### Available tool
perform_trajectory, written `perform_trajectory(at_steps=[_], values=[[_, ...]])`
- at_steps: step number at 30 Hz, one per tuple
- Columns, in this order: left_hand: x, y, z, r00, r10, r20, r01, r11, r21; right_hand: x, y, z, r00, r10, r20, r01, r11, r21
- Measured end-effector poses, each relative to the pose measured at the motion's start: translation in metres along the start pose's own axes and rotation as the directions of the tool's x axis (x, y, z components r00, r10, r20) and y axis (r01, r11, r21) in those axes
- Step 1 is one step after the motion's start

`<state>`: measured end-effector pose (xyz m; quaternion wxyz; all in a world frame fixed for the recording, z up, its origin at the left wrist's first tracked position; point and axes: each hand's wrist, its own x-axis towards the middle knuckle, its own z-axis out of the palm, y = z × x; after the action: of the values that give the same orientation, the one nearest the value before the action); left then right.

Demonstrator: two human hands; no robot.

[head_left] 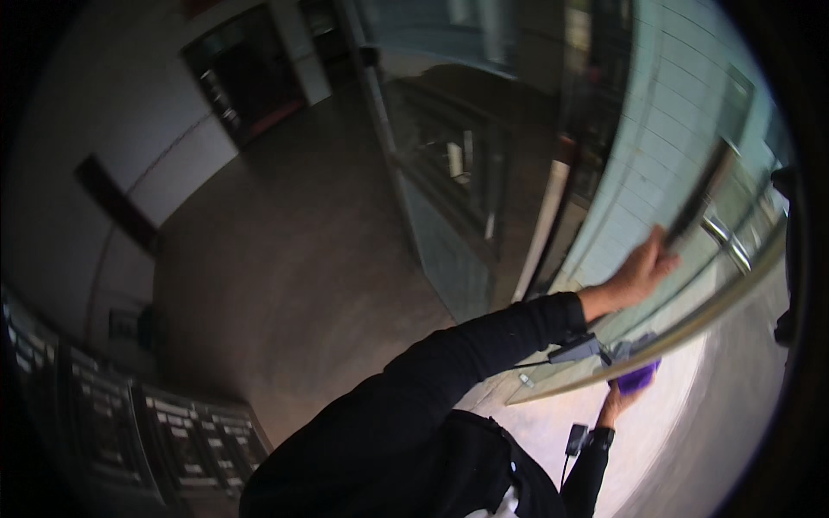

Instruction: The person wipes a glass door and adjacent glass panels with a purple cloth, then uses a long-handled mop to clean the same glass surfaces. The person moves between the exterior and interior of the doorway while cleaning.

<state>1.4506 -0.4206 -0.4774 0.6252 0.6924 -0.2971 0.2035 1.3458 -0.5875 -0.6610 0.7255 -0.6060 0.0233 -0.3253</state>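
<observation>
My left hand (641, 269), at the right, is closed at the lower end of a dark bar (703, 188) by the glass door panel (686, 285); blur hides the exact grip. A short shiny metal fitting (728, 243) is beside the bar. Lower down, my right hand (625, 401) holds a purple cloth (638, 377) near the bottom edge of the pane. Part of the cloth shows through the glass. A grey device with a cable (575, 351) sits below my left wrist, and a small black device (576, 440) is beside my right wrist.
Another framed glass door (447, 259) stands at the upper middle. Dark floor (291, 291) stretches left to a white wall (194, 146) with a dark doorway (249, 78). Metal latticework (175, 440) lies at the lower left. Pale tiles (660, 129) show at the upper right.
</observation>
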Motion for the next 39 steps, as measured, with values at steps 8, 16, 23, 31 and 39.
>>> perform_trajectory(at_steps=[8,16,23,31,39], values=[[-0.003,0.012,-0.009,0.990,0.077,0.116,-0.063,0.991,-0.120,0.127,-0.186,0.064,0.733,-0.652,0.194,0.679,0.713,-0.173],[-0.004,-0.005,-0.011,0.982,0.091,0.168,-0.056,0.978,-0.201,0.134,-0.159,0.048,0.736,-0.623,0.266,0.675,0.702,-0.227],[-0.005,-0.020,-0.007,0.979,0.154,0.135,-0.113,0.956,-0.272,-0.048,0.087,-0.064,1.000,-0.005,-0.005,0.001,0.804,-0.594],[-0.071,-0.003,-0.075,0.971,0.233,0.061,-0.229,0.971,-0.069,-0.148,0.026,-0.020,0.835,0.525,0.165,-0.487,0.844,-0.223],[-0.036,-0.040,-0.242,0.854,0.056,-0.517,0.216,0.866,0.452,-0.134,-0.095,0.069,0.744,0.482,0.463,-0.254,0.845,-0.471]])
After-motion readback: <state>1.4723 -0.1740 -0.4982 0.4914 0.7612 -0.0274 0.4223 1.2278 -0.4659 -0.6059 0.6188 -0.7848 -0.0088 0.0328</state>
